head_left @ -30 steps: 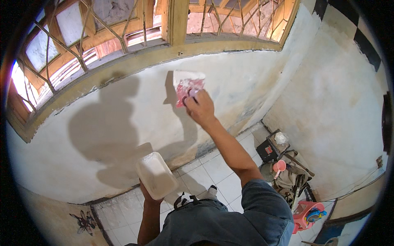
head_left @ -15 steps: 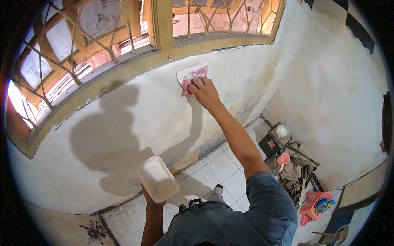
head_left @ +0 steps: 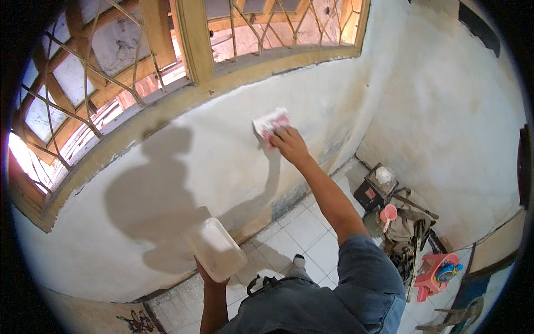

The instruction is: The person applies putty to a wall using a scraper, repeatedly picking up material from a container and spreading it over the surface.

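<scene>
My right hand [head_left: 289,143] grips a wide pink putty knife [head_left: 271,122], smeared with white paste, against the white wall [head_left: 222,145] below the window frame. The handle is mostly hidden under my fingers. Lower down, my left hand [head_left: 214,274] holds a pale, rectangular plastic tray [head_left: 216,247] with whitish material in it; most of that hand is under the tray. My shadow falls on the wall to the left of the putty knife.
A barred wooden window [head_left: 203,64] spans the top. In the right corner stand a dark container [head_left: 368,195], a pink dipper [head_left: 389,214] and piled bags [head_left: 411,228]; a pink plastic stool [head_left: 431,284] is lower right. White tiles [head_left: 303,231] cover the floor beside the wall.
My right hand and the putty knife first went up the wall, then came back down and slightly rightward. The view has shifted a little; my left hand still holds the tray.
</scene>
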Demonstrator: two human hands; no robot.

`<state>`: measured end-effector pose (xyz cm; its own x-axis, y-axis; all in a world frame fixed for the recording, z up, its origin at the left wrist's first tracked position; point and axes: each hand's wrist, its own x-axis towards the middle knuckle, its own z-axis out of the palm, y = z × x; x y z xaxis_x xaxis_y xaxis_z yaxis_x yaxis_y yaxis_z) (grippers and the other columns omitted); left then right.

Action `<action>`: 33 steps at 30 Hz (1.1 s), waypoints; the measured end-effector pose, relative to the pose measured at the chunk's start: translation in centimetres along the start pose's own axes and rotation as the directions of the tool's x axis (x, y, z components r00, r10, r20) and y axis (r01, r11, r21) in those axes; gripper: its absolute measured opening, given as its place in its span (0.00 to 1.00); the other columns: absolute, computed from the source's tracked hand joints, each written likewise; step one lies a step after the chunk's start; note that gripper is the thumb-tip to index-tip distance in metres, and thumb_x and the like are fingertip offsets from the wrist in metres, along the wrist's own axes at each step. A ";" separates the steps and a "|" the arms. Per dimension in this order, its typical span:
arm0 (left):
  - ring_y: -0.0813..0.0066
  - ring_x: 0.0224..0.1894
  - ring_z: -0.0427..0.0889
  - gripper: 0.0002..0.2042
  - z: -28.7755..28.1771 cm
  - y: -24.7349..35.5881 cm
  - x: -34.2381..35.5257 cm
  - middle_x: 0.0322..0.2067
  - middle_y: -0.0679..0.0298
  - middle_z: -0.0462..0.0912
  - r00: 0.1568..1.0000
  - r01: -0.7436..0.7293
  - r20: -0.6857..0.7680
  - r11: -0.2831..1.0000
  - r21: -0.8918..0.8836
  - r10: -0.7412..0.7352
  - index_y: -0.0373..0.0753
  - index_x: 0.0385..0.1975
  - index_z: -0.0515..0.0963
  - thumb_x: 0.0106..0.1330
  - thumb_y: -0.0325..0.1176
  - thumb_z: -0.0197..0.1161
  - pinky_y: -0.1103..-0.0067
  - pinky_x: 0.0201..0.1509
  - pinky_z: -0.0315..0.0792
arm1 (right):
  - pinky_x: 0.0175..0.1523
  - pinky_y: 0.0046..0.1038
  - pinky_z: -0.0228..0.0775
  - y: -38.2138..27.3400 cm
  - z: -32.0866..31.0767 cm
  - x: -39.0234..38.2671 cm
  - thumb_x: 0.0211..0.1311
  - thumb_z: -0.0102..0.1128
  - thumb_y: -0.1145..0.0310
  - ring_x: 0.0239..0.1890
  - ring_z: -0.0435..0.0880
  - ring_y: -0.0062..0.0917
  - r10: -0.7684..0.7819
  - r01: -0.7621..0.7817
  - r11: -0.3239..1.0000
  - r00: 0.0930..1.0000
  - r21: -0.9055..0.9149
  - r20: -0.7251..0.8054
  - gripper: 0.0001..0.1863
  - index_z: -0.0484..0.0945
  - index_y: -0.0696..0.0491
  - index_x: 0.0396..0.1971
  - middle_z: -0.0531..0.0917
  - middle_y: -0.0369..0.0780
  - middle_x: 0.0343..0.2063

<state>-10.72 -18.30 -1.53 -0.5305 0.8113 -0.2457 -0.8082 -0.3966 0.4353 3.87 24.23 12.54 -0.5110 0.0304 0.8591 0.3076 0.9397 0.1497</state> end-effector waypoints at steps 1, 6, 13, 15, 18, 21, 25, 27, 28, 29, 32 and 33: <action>0.57 0.56 0.76 0.35 0.0 -0.1 0.3 0.57 0.63 0.74 1.000 0.008 -0.011 0.999 -0.053 -0.009 0.51 0.64 0.65 0.61 0.66 0.54 0.53 0.57 0.74 | 0.40 0.37 0.70 0.5 -0.9 -1.1 0.49 0.60 0.73 0.38 0.77 0.36 0.041 -0.042 0.997 0.999 0.065 0.016 0.05 0.76 0.52 0.29 0.78 0.41 0.32; 0.57 0.55 0.77 0.33 -0.3 -1.3 0.4 0.56 0.63 0.75 0.998 0.052 0.045 0.997 -0.063 -0.049 0.50 0.62 0.67 0.62 0.63 0.55 0.55 0.56 0.75 | 0.37 0.38 0.69 7.9 -3.8 -0.4 0.48 0.59 0.76 0.30 0.76 0.45 0.595 -0.606 0.790 0.719 0.094 -0.359 0.05 0.73 0.57 0.25 0.77 0.47 0.27; 0.65 0.48 0.81 0.25 2.4 -0.9 -1.0 0.49 0.66 0.79 0.998 -0.037 -0.061 0.998 -0.055 0.033 0.47 0.59 0.69 0.71 0.56 0.45 0.64 0.48 0.80 | 0.39 0.39 0.71 1.0 -1.0 9.2 0.54 0.62 0.70 0.34 0.79 0.46 0.612 -0.561 0.787 0.762 0.257 -0.211 0.08 0.78 0.56 0.33 0.79 0.48 0.30; 0.66 0.48 0.81 0.25 2.5 -1.2 -0.6 0.50 0.66 0.78 0.998 -0.025 -0.066 0.999 -0.023 0.024 0.48 0.60 0.69 0.71 0.57 0.44 0.64 0.49 0.80 | 0.42 0.37 0.73 -8.3 -0.7 11.1 0.60 0.60 0.67 0.35 0.80 0.41 0.603 -0.540 0.762 0.793 0.358 -0.085 0.05 0.81 0.50 0.33 0.80 0.44 0.31; 0.62 0.51 0.79 0.28 0.4 -1.8 0.3 0.53 0.64 0.76 1.000 -0.009 -0.026 0.999 0.038 0.010 0.48 0.62 0.66 0.68 0.59 0.48 0.60 0.52 0.78 | 0.44 0.36 0.74 -16.0 1.5 10.2 0.53 0.62 0.73 0.42 0.78 0.38 0.204 -0.169 0.886 0.978 0.431 -0.037 0.11 0.80 0.47 0.38 0.79 0.40 0.38; 0.58 0.54 0.78 0.32 -0.3 -1.3 0.4 0.56 0.61 0.74 1.000 -0.017 -0.024 0.999 0.029 0.017 0.48 0.63 0.65 0.64 0.62 0.53 0.56 0.55 0.76 | 0.43 0.34 0.74 -20.3 -1.5 9.6 0.51 0.63 0.75 0.42 0.77 0.37 0.258 -0.205 0.829 0.966 0.520 -0.031 0.11 0.79 0.47 0.35 0.78 0.40 0.39; 0.57 0.54 0.78 0.33 -0.3 -0.8 0.2 0.55 0.61 0.75 1.000 0.024 -0.002 0.997 -0.079 -0.025 0.48 0.63 0.66 0.63 0.62 0.54 0.55 0.55 0.76 | 0.45 0.34 0.76 -13.4 -2.0 4.7 0.53 0.60 0.74 0.41 0.81 0.38 0.461 -0.379 0.787 0.886 0.486 -0.055 0.10 0.81 0.50 0.37 0.82 0.42 0.38; 0.57 0.54 0.78 0.33 -0.8 -0.4 -0.3 0.55 0.62 0.75 1.000 0.001 -0.020 0.998 -0.069 -0.003 0.49 0.62 0.66 0.63 0.62 0.54 0.55 0.55 0.76 | 0.40 0.35 0.73 -6.8 -2.5 3.3 0.50 0.59 0.75 0.33 0.80 0.41 0.686 -0.574 0.694 0.709 0.434 -0.160 0.04 0.77 0.55 0.27 0.79 0.45 0.29; 0.57 0.54 0.78 0.32 -1.2 -0.2 -0.7 0.55 0.62 0.76 0.999 -0.021 -0.047 0.998 -0.055 0.018 0.49 0.62 0.67 0.63 0.63 0.54 0.55 0.55 0.76 | 0.37 0.36 0.70 -4.1 -3.2 3.6 0.50 0.58 0.76 0.30 0.78 0.42 0.746 -0.632 0.654 0.629 0.416 -0.219 0.04 0.73 0.56 0.24 0.77 0.47 0.26; 0.57 0.54 0.78 0.32 -1.3 -0.1 -0.9 0.55 0.62 0.76 0.999 -0.016 -0.044 0.998 -0.057 0.013 0.49 0.62 0.67 0.63 0.63 0.54 0.55 0.55 0.76 | 0.35 0.37 0.69 -0.9 -3.7 3.0 0.49 0.59 0.76 0.29 0.76 0.43 0.741 -0.674 0.671 0.619 0.308 -0.260 0.05 0.71 0.57 0.25 0.75 0.48 0.25; 0.57 0.54 0.78 0.32 -1.4 0.1 -1.2 0.55 0.63 0.76 0.999 0.041 0.019 0.998 -0.057 -0.040 0.49 0.62 0.68 0.63 0.62 0.54 0.55 0.56 0.75 | 0.33 0.32 0.68 4.7 -3.2 1.1 0.54 0.58 0.73 0.26 0.75 0.37 0.800 -0.757 0.600 0.566 0.260 -0.199 0.05 0.71 0.56 0.26 0.76 0.45 0.24; 0.58 0.54 0.78 0.31 -1.3 0.1 -1.1 0.55 0.63 0.76 0.999 0.052 0.007 0.996 -0.079 -0.051 0.49 0.61 0.68 0.64 0.62 0.53 0.55 0.56 0.75 | 0.34 0.32 0.69 5.2 -2.3 0.7 0.52 0.58 0.74 0.27 0.75 0.38 0.703 -0.656 0.711 0.667 0.252 -0.249 0.05 0.71 0.56 0.27 0.77 0.45 0.25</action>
<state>-10.51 -19.80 -2.34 -0.4866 0.8336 -0.2614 -0.8522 -0.3871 0.3519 6.97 28.35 15.02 0.0753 0.5958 0.7996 0.3515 0.7346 -0.5804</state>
